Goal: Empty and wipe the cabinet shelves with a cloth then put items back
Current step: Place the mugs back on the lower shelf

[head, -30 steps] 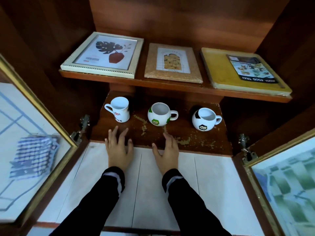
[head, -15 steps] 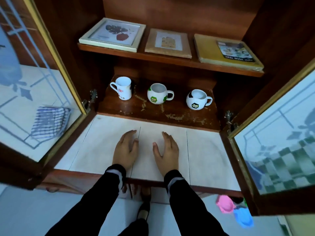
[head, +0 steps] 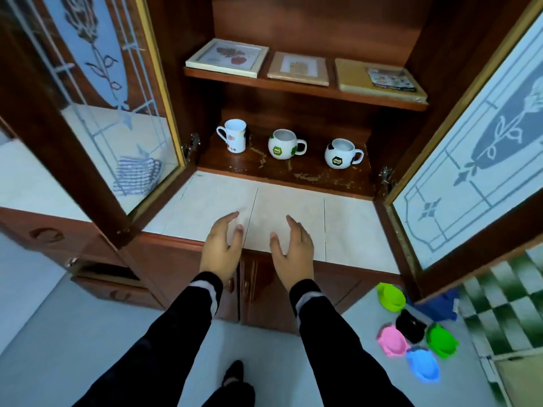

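The wooden cabinet stands open. Its lower shelf (head: 293, 168) carries a tall white mug (head: 234, 136), a round white-and-green mug (head: 283, 144) and a round white-and-black mug (head: 340, 154). On the upper shelf (head: 293, 89) lie a white picture frame (head: 227, 57), a cork frame (head: 298, 69) and a yellow tray (head: 379, 79). My left hand (head: 221, 248) and my right hand (head: 293, 248) hover empty, fingers relaxed, over the front edge of the tiled counter (head: 346, 227). A blue striped cloth (head: 136, 177) shows through the left door's glass.
Both glass doors swing outward, the left door (head: 97, 118) and the right door (head: 470, 160) flanking the counter. Several coloured plastic pieces (head: 411, 342) lie on the floor at lower right. A slightly open drawer (head: 105, 273) sits lower left.
Both hands drew back from the lower shelf's edge across the tiled counter to its front edge. The view pulled away and up, showing the doors and floor.
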`<action>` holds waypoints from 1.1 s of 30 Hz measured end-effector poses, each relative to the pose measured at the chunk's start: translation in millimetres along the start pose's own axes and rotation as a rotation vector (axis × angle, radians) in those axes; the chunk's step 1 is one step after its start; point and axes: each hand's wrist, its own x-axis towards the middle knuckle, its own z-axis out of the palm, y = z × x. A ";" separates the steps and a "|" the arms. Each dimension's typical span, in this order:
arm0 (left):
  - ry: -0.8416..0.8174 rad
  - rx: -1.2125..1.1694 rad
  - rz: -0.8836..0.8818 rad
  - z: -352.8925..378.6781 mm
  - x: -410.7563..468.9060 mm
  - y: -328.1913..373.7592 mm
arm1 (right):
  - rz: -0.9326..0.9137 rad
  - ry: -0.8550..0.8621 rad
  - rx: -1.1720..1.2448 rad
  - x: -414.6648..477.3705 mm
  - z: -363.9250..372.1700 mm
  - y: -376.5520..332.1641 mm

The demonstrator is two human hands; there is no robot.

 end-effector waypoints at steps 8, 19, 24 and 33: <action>0.222 0.134 0.145 -53.9 -17.2 13.9 | -0.074 0.015 0.066 -26.2 -1.9 -47.0; 0.511 0.335 0.280 -162.0 1.2 41.4 | -0.141 0.112 0.154 -29.3 5.4 -138.0; 0.669 0.326 0.373 -205.4 12.0 62.0 | -0.184 0.163 0.211 -21.8 0.5 -179.2; 0.681 0.114 0.442 -290.3 49.4 98.1 | -0.299 0.220 0.273 -0.6 -15.6 -264.2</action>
